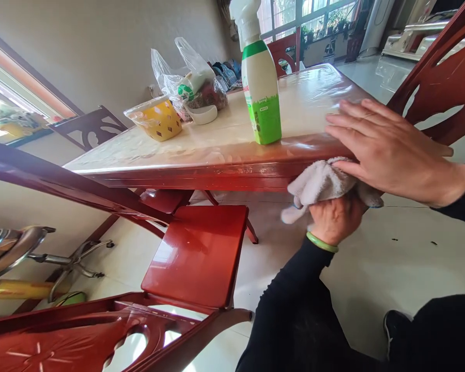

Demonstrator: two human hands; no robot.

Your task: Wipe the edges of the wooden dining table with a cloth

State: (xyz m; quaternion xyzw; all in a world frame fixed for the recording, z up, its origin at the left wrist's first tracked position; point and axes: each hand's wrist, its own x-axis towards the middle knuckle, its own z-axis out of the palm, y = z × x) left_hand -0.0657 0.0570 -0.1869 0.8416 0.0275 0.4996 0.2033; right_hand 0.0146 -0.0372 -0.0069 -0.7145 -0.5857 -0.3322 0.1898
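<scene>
My left hand (335, 219), with a green bangle at the wrist, is shut on a white cloth (320, 183) held just below the front edge of the red wooden table (201, 168). My right hand (387, 147) lies flat with fingers spread, palm down on the table's edge and over the top of the cloth. A green and white spray bottle (260, 82) stands upright on the tabletop just left of my right hand.
A yellow basket (158, 120), a white bowl (202, 114) and plastic bags (189, 77) sit at the table's far side. A red chair (197, 253) stands below the table on the left. Another red chair (445, 77) is at the right.
</scene>
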